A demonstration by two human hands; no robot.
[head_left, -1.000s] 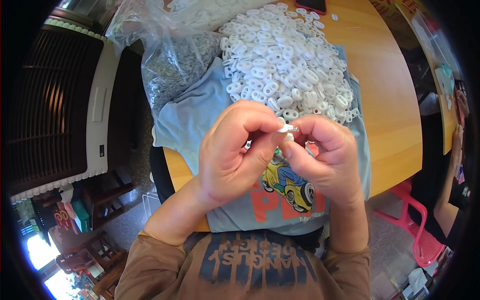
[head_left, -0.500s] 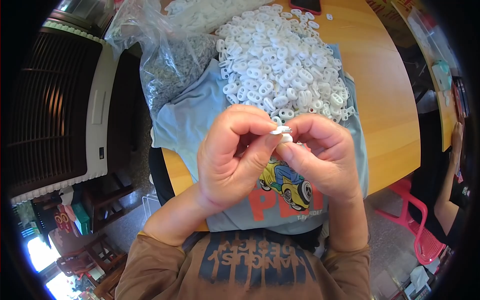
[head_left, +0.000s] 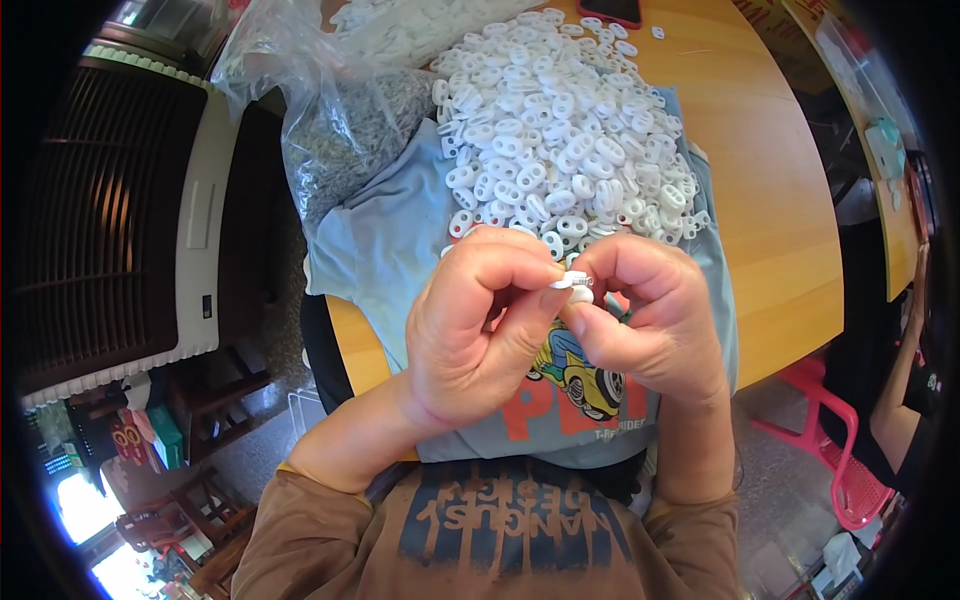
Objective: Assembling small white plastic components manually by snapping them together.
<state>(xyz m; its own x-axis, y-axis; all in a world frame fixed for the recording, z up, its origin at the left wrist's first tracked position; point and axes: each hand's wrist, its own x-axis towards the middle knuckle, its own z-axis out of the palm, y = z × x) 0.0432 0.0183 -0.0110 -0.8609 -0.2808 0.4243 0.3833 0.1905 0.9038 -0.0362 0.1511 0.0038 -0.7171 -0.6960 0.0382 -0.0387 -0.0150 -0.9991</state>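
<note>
My left hand [head_left: 470,325] and my right hand [head_left: 655,315] meet in front of my chest, fingertips almost touching. Between the left thumb and forefinger is a white plastic cord lock piece [head_left: 562,282]. A small metal spring [head_left: 584,281] sticks out from it toward the right fingers. My right thumb and forefinger are closed around a second, rounded white cord lock piece [head_left: 580,295], partly covered by the fingertips. Just beyond my hands lies a big heap of white two-hole cord lock pieces [head_left: 560,130] on a light blue printed T-shirt [head_left: 400,225].
A clear plastic bag of small grey metal springs [head_left: 365,130] stands left of the heap. The wooden table [head_left: 770,220] reaches to the right, with a phone [head_left: 612,10] at its far edge. A pink chair [head_left: 825,430] and another person's arm [head_left: 905,350] show at right.
Both hands have shifted slightly right and toward me, still pinching the small pieces. More of the heap's near edge shows beyond my fingers.
</note>
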